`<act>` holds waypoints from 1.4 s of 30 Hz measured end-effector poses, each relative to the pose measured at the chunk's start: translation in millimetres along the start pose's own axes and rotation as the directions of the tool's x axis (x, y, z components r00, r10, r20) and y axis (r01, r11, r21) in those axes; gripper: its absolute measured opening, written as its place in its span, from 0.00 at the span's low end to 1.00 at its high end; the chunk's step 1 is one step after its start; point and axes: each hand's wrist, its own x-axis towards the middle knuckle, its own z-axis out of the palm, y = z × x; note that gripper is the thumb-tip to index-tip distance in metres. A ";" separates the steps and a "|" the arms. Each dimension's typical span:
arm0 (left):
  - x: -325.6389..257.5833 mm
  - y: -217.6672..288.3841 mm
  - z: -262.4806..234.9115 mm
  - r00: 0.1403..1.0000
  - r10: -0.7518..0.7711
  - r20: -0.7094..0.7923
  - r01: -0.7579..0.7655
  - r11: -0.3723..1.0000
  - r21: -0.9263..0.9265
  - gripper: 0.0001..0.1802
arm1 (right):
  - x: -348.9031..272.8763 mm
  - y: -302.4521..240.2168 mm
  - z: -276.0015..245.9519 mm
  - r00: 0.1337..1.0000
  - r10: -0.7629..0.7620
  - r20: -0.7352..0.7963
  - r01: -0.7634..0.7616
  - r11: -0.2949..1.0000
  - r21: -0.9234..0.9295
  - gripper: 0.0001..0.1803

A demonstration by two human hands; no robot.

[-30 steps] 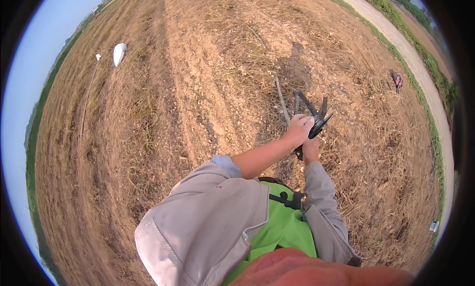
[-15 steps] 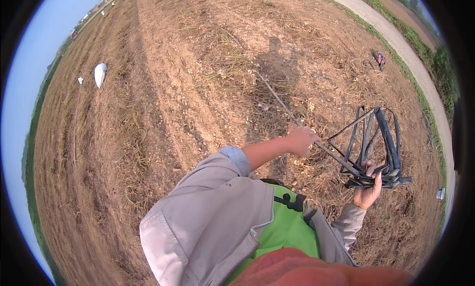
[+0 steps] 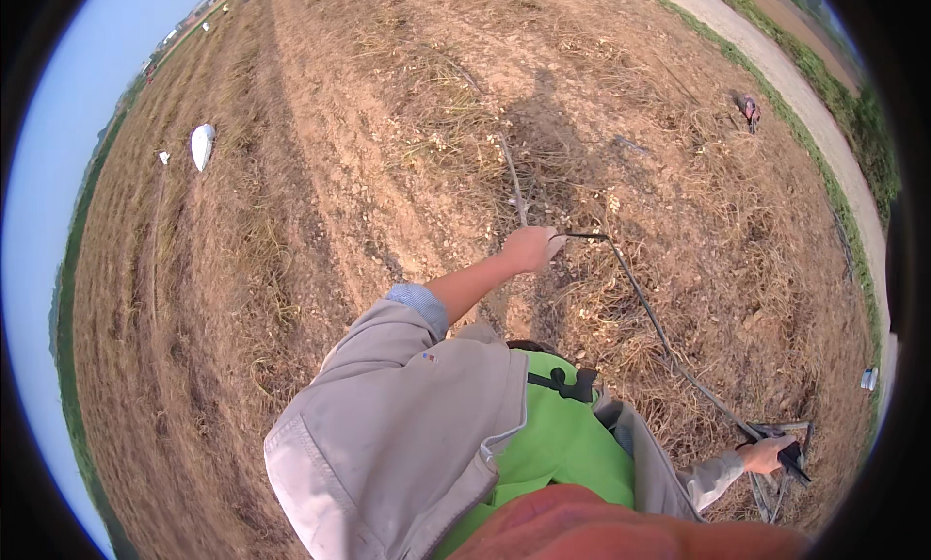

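Observation:
A thin black hose [image 3: 659, 332] rises off the dry, straw-covered field [image 3: 320, 221] ahead of me and runs across in front of me to the right. My left hand [image 3: 531, 248] is stretched forward and closed on the hose where it bends. From there the hose slants down to my right hand [image 3: 771, 453], low at my right side. That hand grips a bundle of black hose loops [image 3: 781, 478] that hang below it. Farther out, the hose [image 3: 509, 172] lies among the straw.
A white sack [image 3: 202, 145] and a small white scrap [image 3: 163, 158] lie far left. A pale dirt track [image 3: 786, 70] with a green verge runs along the right. A reddish object [image 3: 747, 109] sits near it, and a small light object [image 3: 868, 378] lies at the right.
My hands were together on the loops in front of me. The right hand has swung out and down to the right with the loops, drawing a long stretch of hose through the left hand.

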 end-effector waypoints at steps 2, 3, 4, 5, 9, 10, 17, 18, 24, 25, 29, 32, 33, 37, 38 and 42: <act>1.4 23.3 -22.7 0.990 -0.097 -0.106 0.081 0.987 -0.139 0.30 | -50.9 7.0 33.3 0.932 -0.220 0.289 0.275 0.948 -0.163 0.34; -0.7 33.7 -30.0 0.986 -0.111 -0.123 0.086 0.978 -0.192 0.31 | -85.0 9.7 56.3 0.911 -0.083 0.403 0.182 0.960 -0.213 0.33; -1.3 42.8 -35.8 0.981 -0.119 -0.155 0.079 0.966 -0.245 0.31 | -125.0 12.1 75.4 0.836 -0.142 0.530 0.244 0.962 -0.127 0.32; -2.9 50.8 -39.1 0.971 -0.128 -0.202 0.063 0.952 -0.301 0.33 | -165.6 10.1 94.0 0.764 -0.077 0.641 0.190 0.976 -0.109 0.31; -10.6 65.6 -36.7 0.933 -0.166 -0.318 0.012 0.900 -0.435 0.34 | -325.6 -20.3 126.6 0.433 -0.126 0.893 0.089 0.991 0.097 0.25; -12.2 67.0 -33.6 0.935 -0.175 -0.309 0.014 0.887 -0.461 0.34 | -356.4 -31.8 126.7 0.358 -0.181 0.916 0.132 0.981 0.142 0.22; -10.6 58.4 -25.9 0.891 -0.389 -0.235 -0.068 0.398 -0.915 0.30 | -484.6 -84.8 101.7 -0.089 -0.334 0.938 -0.317 0.903 0.292 0.18; -10.4 53.5 -29.8 0.879 -0.418 -0.230 -0.099 0.313 -0.945 0.29 | -493.4 -88.3 101.9 -0.114 -0.329 0.938 -0.329 0.903 0.277 0.21; -24.5 42.0 -42.1 0.799 -0.488 -0.352 -0.157 0.397 -0.904 0.22 | -507.6 -101.6 97.0 -0.297 -0.411 0.862 -0.241 0.906 0.349 0.36; -29.3 42.1 -41.5 0.828 -0.410 -0.381 -0.268 0.307 -0.913 0.22 | -505.8 -103.3 94.7 -0.277 -0.432 0.858 -0.196 0.900 0.390 0.35; -51.6 39.1 -32.7 0.851 -0.275 -0.448 -0.267 0.507 -0.819 0.21 | -501.4 -109.6 86.2 -0.218 -0.288 0.933 -0.048 0.958 0.284 0.33; -72.8 17.8 -30.0 0.932 -0.193 -0.308 -0.300 0.070 -0.951 0.26 | -491.8 -110.0 78.0 -0.304 -0.277 0.912 0.098 0.943 0.319 0.25; -78.0 9.5 -28.8 0.923 -0.219 -0.316 -0.277 0.192 -0.942 0.30 | -488.9 -109.9 76.5 -0.263 -0.428 0.864 0.118 0.875 0.469 0.25; -89.2 -9.4 -17.1 0.844 -0.161 -0.512 -0.333 0.591 -0.735 0.41 | -483.8 -108.1 71.2 -0.306 -0.529 0.791 0.248 0.758 0.603 0.19; -88.7 -11.2 -16.6 0.870 -0.111 -0.480 -0.368 0.499 -0.784 0.43 | -485.3 -107.6 69.8 -0.289 -0.565 0.773 0.253 0.734 0.630 0.18; -78.3 -5.7 -22.7 0.916 -0.196 -0.351 -0.241 0.431 -0.869 0.37 | -502.6 -107.3 57.4 -0.365 -0.629 0.686 0.098 0.707 0.701 0.12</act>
